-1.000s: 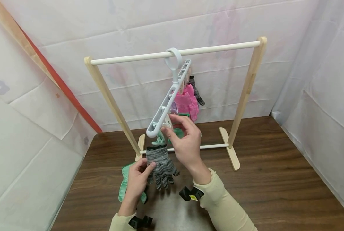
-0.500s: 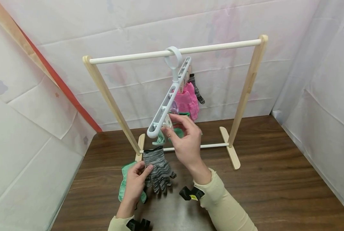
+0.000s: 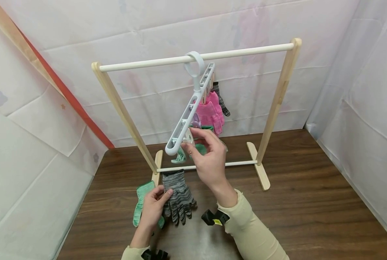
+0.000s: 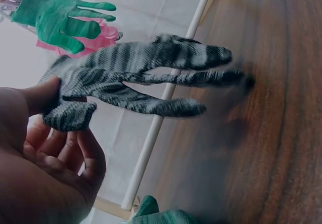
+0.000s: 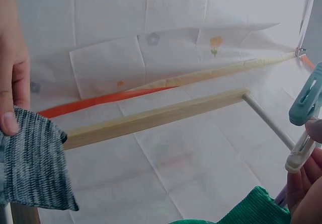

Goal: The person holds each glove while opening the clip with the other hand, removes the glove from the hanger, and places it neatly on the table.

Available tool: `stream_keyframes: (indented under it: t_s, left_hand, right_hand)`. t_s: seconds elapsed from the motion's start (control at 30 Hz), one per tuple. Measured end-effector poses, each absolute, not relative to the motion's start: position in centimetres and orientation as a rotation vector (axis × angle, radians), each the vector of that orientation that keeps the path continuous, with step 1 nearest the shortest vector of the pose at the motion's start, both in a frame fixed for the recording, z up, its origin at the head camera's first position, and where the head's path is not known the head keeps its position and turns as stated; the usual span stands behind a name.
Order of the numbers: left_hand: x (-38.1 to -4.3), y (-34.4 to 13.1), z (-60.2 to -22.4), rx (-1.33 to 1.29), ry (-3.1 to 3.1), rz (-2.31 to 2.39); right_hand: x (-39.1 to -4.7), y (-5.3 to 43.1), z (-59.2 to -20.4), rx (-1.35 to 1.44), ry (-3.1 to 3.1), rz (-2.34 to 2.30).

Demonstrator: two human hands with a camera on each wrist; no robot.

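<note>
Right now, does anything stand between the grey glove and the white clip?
In the right wrist view, nothing visible fills the gap between the grey glove and the white clip. The mint clip hangs beside that clip, toward the near end of the hanger, so the glove might brush it.

In the head view, the left hand's grip (image 3: 153,206) covers part of the loose green glove (image 3: 143,191) at seven o'clock, and the right hand's grip (image 3: 209,157) hides perhaps most of a hanging green glove (image 3: 200,148). The left wrist view blurs the fingers of the grey glove (image 4: 121,62) toward two o'clock; the right wrist view crops it at eight.
</note>
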State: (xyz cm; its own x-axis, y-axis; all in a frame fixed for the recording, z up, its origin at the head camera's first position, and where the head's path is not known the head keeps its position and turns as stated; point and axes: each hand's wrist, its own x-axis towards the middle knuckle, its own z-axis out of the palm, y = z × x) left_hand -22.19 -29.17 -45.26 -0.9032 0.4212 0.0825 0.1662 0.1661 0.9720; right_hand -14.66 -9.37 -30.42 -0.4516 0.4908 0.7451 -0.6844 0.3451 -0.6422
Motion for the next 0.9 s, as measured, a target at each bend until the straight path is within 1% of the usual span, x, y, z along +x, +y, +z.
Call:
stream_keyframes:
  t_s: [0.33,0.67,0.9]
  left_hand:
    - [-22.4,-29.2,-45.6,0.488,2.247,1.733]
    - [-22.8,-29.5,-46.0,0.518,2.301,1.634]
    - [-23.4,-29.6,-46.2,0.602,2.418,1.496]
  right_hand:
    - [-14.6,-9.5,-30.3,0.183,-1.532,1.389]
    - [-14.2,-9.6,-30.0,0.188,-1.552,1.409]
    - [-13.8,-9.6,-29.8,0.216,-1.553,1.416]
